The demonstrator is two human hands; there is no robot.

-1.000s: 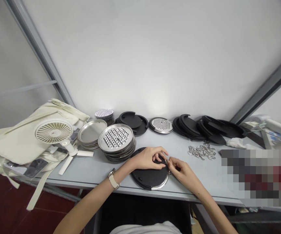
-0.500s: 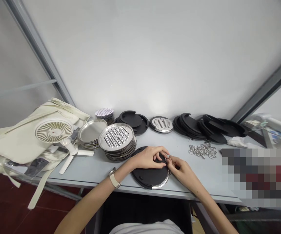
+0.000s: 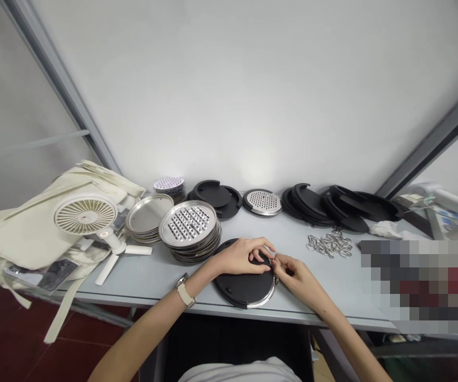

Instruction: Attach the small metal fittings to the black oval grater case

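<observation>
A black round grater holder with a silver metal rim along its right side lies flat near the table's front edge. Across its top rests my left hand, fingers curled and thumb bent toward the right edge, steadying it. My right hand meets the left one at that edge, thumb and forefinger pinched on a small metal clip. Part of the clip is hidden by the fingers. Left of the holder stands a stack of round metal grater plates. Beyond my right hand lies a loose pile of metal clips.
Plain metal discs are stacked at left, beside a white fan and a cream bag. Along the wall sit black holders and a grater in its black holder. A blurred patch covers the right.
Both hands stay at the holder's right edge. My right fingers have shifted very slightly around the metal clip, and the view has moved a little.
</observation>
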